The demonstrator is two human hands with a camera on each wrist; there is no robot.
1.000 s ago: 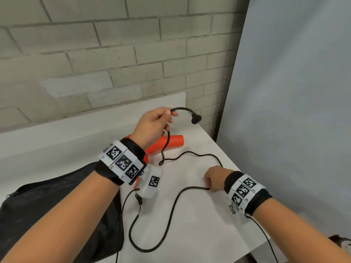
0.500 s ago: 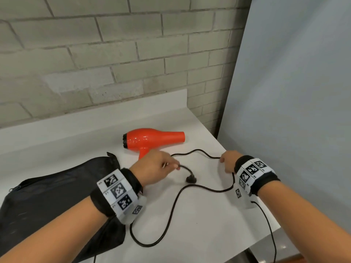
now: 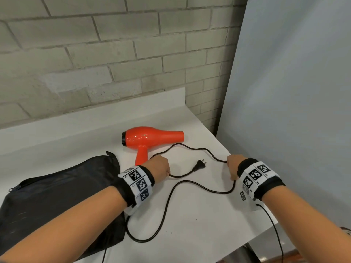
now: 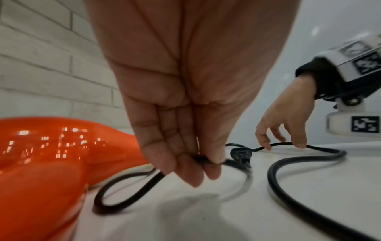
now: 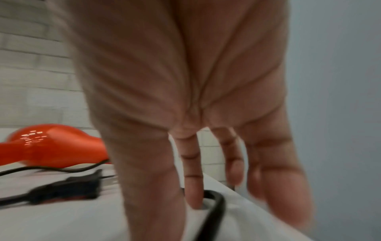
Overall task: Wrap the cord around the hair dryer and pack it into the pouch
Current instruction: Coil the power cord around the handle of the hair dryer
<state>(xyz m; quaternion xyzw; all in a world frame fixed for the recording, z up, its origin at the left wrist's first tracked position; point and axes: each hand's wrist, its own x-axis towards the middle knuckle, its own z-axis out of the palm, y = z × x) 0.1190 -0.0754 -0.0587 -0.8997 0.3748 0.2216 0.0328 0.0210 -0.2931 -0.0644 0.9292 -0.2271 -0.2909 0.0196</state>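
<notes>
An orange hair dryer (image 3: 152, 136) lies on its side at the back of the white table (image 3: 199, 234), nozzle pointing right. Its black cord (image 3: 171, 196) snakes loosely over the table, ending in a plug (image 3: 199, 165) that lies flat between my hands. My left hand (image 3: 159, 167) is just in front of the dryer's handle and pinches the cord (image 4: 206, 161) a short way behind the plug (image 4: 241, 154). My right hand (image 3: 232, 170) is near the table's right edge. Its fingers (image 5: 191, 187) point straight down and touch the cord (image 5: 214, 205) without closing on it. A black pouch (image 3: 57, 196) lies at the left.
A brick wall (image 3: 95, 63) runs behind the table and a grey panel (image 3: 294, 92) stands close on the right. The table's right edge (image 3: 266, 226) falls away just beside my right hand. A thin wrist-camera cable (image 3: 275, 230) hangs over that edge.
My left hand has come down from above the dryer and back toward me, laying the plug end on the table. My right hand slid along the cord, farther back and to the right.
</notes>
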